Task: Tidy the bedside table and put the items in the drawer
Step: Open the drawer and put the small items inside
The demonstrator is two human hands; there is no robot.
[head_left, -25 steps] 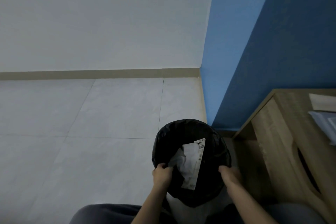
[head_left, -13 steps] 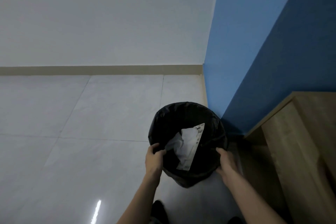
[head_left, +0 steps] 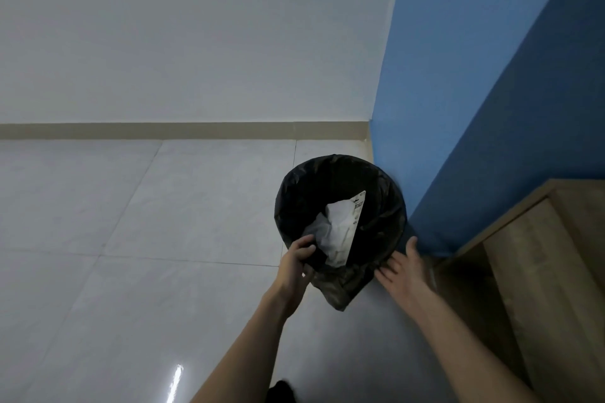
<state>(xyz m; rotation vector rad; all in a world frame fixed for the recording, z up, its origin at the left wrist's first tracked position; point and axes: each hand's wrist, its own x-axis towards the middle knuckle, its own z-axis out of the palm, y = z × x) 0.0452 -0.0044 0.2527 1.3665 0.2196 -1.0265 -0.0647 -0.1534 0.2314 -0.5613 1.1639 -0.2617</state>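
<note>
Head view: we've got the bin [head_left: 340, 222] on the floor [head_left: 131, 239], tucked toward the corner where the white wall [head_left: 196, 26] meets the blue wall [head_left: 491, 91], just beside the bedside table [head_left: 540, 271]. It's lined w/ a black bag [head_left: 340, 291], slack plastic hanging off the near side. Inside, crumpled white paper [head_left: 330, 232] and a flat printed wrapper [head_left: 355, 226] leaning against the liner.

Our left hand [head_left: 296, 263] has its grip pinching the near rim, thumb inside, fingers outside over the liner. Our right hand [head_left: 404, 267] is spread flat, fingers splayed, against the bin's lower right side; touching or just off the plastic, can't tell.

Handling, as we judge it: bin prob. light, nearly empty, so it'll slide or tip easily on this glossy tile. Liner is soft and slippery, will bunch or slip off the rim if we pull on plastic alone. Best hold is rim plus wall, both sides, pressing thru the bag to the stiff shell.

Around us: blue wall right behind the bin, side of the bedside table close on the right, so little room that way. Floor to the left is open. The table's top and drawer are out of frame, so items to tidy aren't visible here.
</note>
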